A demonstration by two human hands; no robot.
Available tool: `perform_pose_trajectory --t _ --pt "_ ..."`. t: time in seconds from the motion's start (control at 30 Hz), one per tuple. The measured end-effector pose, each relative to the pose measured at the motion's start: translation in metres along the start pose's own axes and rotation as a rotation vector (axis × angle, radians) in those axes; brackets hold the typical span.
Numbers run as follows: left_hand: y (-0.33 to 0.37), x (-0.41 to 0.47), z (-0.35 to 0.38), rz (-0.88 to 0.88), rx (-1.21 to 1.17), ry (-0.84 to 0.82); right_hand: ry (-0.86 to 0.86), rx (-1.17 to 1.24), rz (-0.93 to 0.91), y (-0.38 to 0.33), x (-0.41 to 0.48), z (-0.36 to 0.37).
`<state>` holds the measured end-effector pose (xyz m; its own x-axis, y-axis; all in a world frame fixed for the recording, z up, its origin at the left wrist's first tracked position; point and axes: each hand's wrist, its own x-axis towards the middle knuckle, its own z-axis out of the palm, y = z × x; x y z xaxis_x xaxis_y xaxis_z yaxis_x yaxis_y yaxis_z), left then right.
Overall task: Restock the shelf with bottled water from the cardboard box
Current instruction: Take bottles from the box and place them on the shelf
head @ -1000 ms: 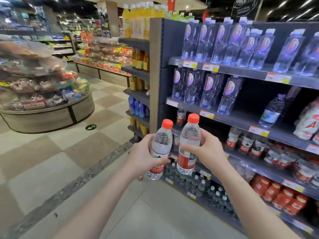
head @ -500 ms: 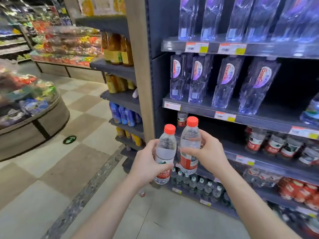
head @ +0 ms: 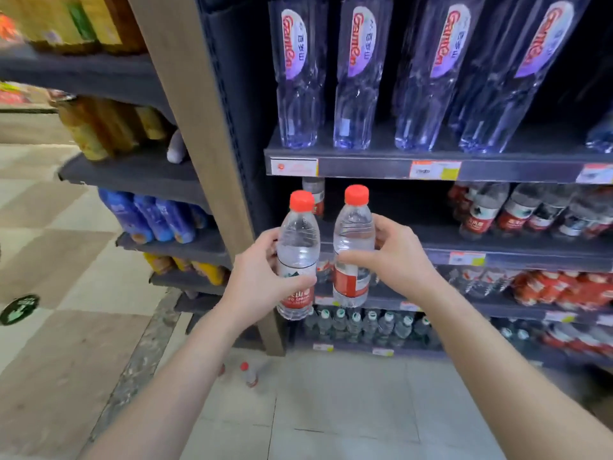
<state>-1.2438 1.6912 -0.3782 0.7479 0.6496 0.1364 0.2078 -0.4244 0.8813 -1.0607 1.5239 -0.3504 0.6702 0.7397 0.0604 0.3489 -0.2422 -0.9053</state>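
Note:
My left hand (head: 262, 277) grips a clear water bottle (head: 297, 247) with a red cap and red label. My right hand (head: 394, 257) grips a second, matching bottle (head: 353, 237) beside it. Both bottles stand upright and nearly touch, held in front of the dark middle shelf (head: 431, 234), whose left part is open and shadowed. One like bottle (head: 314, 194) stands at the back of that shelf, and several more (head: 530, 210) fill its right side. The cardboard box is out of view.
Tall clear bottles (head: 355, 78) stand on the shelf above. Small green-capped bottles (head: 361, 323) line the bottom shelf. A wooden upright (head: 205, 144) divides this bay from drink shelves on the left. A small red-capped bottle (head: 248, 373) lies on the tiled floor.
I have moved closer to the shelving, which now fills the view. Both hands have carried their bottles up and forward to the level of the middle shelf.

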Motion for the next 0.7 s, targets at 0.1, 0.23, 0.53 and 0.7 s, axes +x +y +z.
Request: perform_pose_trajectory --t 0.1,0.23,0.53,0.7 --pt "-0.033 0.029 0.010 0.020 -0.057 -0.046 0.022 -0.021 -0.006 0.036 0.022 0.012" --pt "-0.091 0.064 0.039 0.097 -0.105 -0.073 0.029 -0.047 -0.050 0.094 0.051 0.029" --pt "-0.201 0.112 0.095 0.262 -0.134 -0.045 0.085 -0.141 -0.157 0.200 0.108 0.060" --pt "-0.217 0.132 0.100 0.358 -0.204 -0.022 0.167 -0.038 -0.286 0.214 0.121 0.063"
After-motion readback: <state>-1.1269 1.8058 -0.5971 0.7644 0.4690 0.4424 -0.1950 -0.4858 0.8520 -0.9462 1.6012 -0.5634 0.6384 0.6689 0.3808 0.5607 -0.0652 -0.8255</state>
